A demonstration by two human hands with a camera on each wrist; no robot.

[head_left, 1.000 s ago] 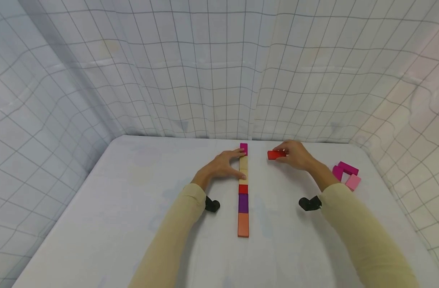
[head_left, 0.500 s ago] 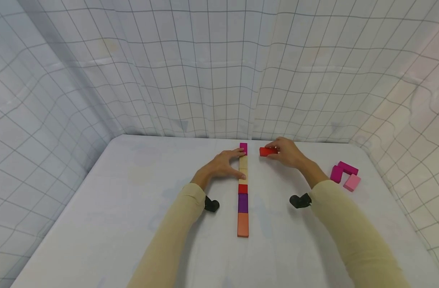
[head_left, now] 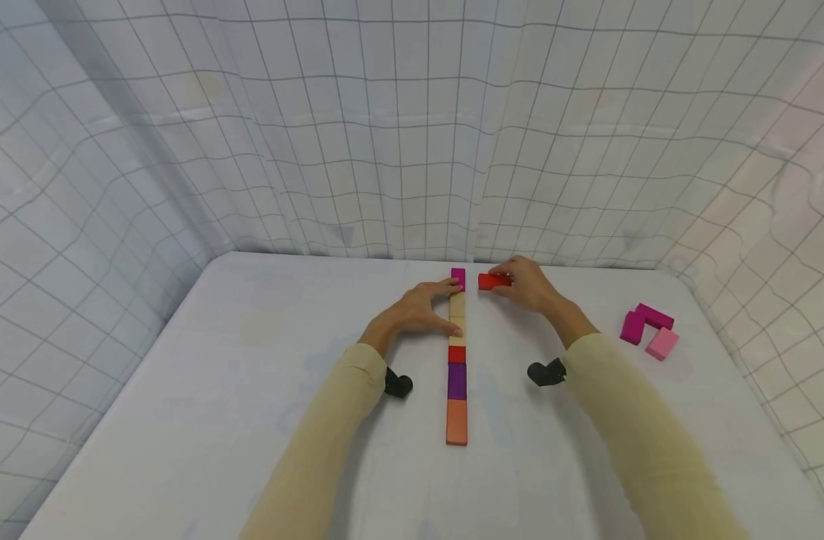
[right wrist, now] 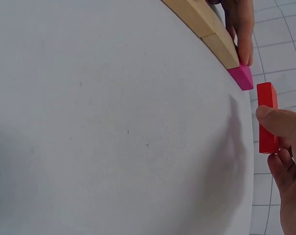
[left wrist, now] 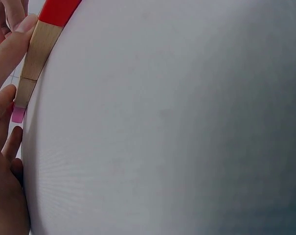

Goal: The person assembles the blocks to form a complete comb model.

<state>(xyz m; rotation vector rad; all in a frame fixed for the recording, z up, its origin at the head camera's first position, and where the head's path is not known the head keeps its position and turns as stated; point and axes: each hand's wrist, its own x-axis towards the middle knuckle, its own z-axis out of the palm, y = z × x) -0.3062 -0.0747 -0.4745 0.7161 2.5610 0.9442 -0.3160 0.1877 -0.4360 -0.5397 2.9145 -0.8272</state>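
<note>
A single-file line of blocks lies on the white table: a magenta block at the far end, two plain wooden blocks, then a red block in the row, a purple block and an orange block nearest me. My left hand is spread along the row's left side, fingertips at the magenta block and thumb by the nearer wooden one. Between thumb and fingers, my right hand pinches another red block, just right of the magenta block, with a small gap between them.
Two magenta blocks and a pink block lie loosely grouped on the right side of the table. Hanging white cloth with a dark grid closes off the back and both sides. Black wrist mounts stick out inward from the sleeves.
My right hand has carried the red block leftward and slightly away from me, toward the magenta end of the row. The left hand and the row have stayed in place.
</note>
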